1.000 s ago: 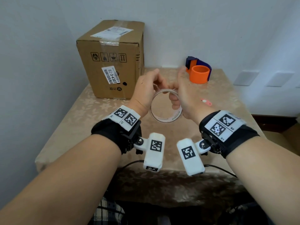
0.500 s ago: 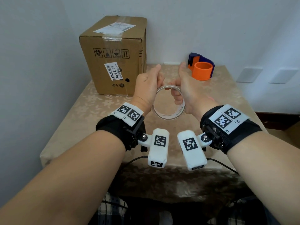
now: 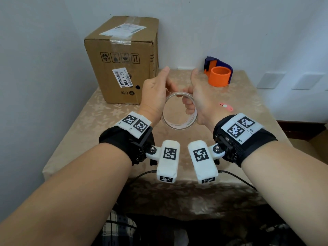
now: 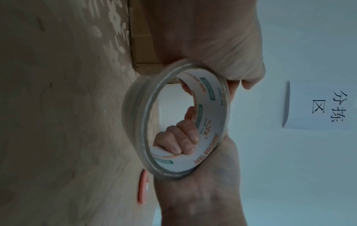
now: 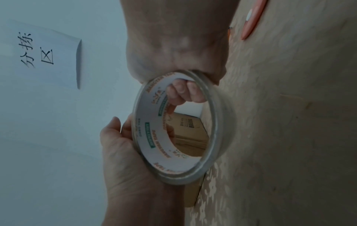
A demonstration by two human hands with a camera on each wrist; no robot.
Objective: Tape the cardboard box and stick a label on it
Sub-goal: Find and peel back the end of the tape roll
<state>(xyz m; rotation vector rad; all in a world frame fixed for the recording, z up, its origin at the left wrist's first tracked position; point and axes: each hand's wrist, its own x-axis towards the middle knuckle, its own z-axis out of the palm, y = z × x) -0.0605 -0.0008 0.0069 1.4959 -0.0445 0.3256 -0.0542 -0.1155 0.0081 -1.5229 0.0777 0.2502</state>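
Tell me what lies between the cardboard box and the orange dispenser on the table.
In the head view, only bare tablecloth lies between cardboard box and orange dispenser; nearer, both raised thumbs stand before it.

Your head view is bright, evenly lit and sharp, with wide-angle bending at the edges. Both wrist views run dim, bluish and grainy, and the bench (image 4: 58, 122) cloth looks soft and shadowed there.

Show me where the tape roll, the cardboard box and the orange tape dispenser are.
tape roll (image 3: 179, 125), head view, lower rim of the clear roll.
cardboard box (image 3: 140, 75), head view, its front face.
orange tape dispenser (image 3: 219, 77), head view, side of its orange drum.
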